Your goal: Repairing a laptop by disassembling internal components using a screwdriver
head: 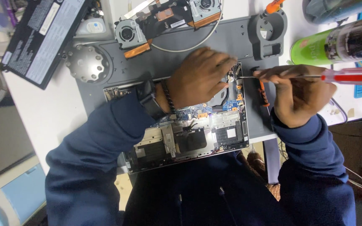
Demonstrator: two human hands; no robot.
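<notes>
the left hand (200, 77) lies palm down on the open laptop (189, 134), fingers curled over its far right corner beside the board. whether anything sits under those fingers cannot be told; the grip looks loosely bent, pressing on the laptop rather than clenched round a thing. a dark watch (149, 100) and a beaded band sit on that wrist.

the right hand (300, 94) is closed round a screwdriver (315, 77) with a red and clear handle. the handle points right, past the hand; the thin shaft runs left from the fingers, and its tip meets the laptop's far right edge, just beside the left fingertips.

the laptop lies with its bottom cover off on a grey mat (181, 50), at the near side of the white desk (47, 113). its board, metal shields and a blue patch of circuit show near the hands. on the far side of the mat lie two fans (166, 21) joined by copper pipes, with a white cable looping by them. a flat black battery (42, 37) lies at the far left, a round silver dish (88, 62) near it. a green can (336, 44) lies on its side at the far right.
</notes>
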